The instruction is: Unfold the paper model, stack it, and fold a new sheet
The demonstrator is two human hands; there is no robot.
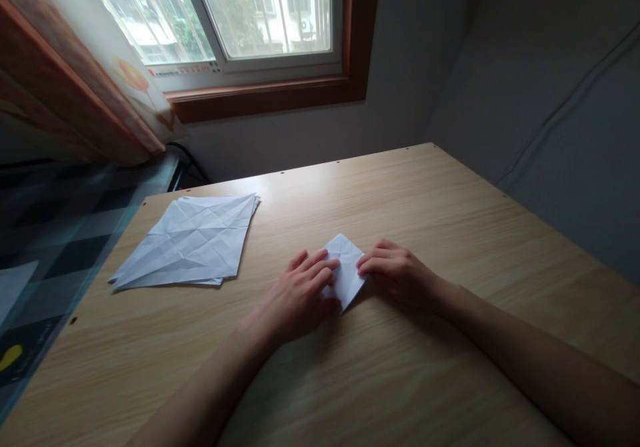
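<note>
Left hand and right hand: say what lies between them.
The head view shows a small white paper between the left hand and right hand, touched by both.

On the table point(400, 200), the left hand point(305, 294) hides part of a folded paper point(346, 272); left of the table, the frame crops a white sheet point(15, 286).

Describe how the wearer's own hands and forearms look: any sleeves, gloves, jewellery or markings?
Both the left hand and the right hand are ungloved, with no ring, watch or bracelet showing. The left forearm and right forearm are bare as far as the picture's edge, so no sleeve shows. I see no cables or clear markings on them.
</note>
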